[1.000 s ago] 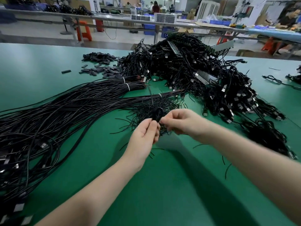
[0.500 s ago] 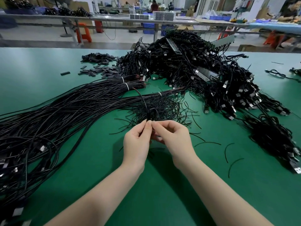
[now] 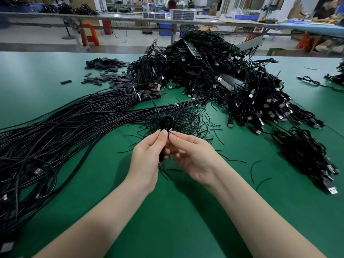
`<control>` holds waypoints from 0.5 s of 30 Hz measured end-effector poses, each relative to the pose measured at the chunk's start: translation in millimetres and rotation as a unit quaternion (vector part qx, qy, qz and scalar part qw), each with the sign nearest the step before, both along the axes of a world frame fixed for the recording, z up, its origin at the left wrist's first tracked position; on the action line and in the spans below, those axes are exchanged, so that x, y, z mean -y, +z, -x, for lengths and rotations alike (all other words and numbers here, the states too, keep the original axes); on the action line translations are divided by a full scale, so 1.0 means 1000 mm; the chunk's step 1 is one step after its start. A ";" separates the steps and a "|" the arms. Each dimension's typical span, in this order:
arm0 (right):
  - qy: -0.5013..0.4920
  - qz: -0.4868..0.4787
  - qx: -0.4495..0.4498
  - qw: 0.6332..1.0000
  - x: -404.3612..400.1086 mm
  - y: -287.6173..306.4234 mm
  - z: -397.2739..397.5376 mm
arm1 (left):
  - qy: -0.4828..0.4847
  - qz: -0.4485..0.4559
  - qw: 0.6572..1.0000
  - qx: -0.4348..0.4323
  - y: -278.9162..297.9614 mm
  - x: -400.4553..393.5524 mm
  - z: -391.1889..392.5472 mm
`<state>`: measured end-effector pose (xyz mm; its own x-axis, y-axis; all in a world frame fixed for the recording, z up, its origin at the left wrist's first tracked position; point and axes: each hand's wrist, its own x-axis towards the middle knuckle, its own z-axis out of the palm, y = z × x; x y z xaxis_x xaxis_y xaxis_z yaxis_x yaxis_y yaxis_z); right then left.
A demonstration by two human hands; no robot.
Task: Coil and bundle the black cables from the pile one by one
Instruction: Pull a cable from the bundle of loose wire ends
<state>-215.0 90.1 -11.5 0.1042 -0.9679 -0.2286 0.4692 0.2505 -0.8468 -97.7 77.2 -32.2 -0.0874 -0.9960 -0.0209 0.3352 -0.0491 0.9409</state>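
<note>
Cables spread across the surface (image 3: 55, 71), hands at the middle.

A long run of loose cables (image 3: 65, 131) lies to the left, the big pile (image 3: 214, 75) behind and to the right, short ties (image 3: 186, 120) between them. Above the ties, the left hand (image 3: 147, 157) and right hand (image 3: 193, 157) meet on a coiled cable (image 3: 167, 121). Small sleeve pieces (image 3: 108, 71) lie behind the run, left of the pile.
</note>
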 end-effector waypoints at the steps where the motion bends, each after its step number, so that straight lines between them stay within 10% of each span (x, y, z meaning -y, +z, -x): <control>1: 0.002 -0.007 0.007 1.000 0.000 0.001 0.001 | 0.000 0.001 1.000 0.002 0.001 0.000 0.000; 11: -0.120 0.130 -0.206 0.962 0.001 -0.009 0.001 | -0.009 -0.063 0.998 0.008 0.006 -0.004 0.000; 13: -0.144 0.203 -0.367 0.896 0.002 -0.008 0.006 | -0.003 -0.072 0.997 0.024 0.008 -0.003 0.000; 15: -0.171 0.321 -0.547 0.754 0.003 -0.008 0.009 | 0.009 -0.086 0.995 0.052 0.008 -0.003 0.001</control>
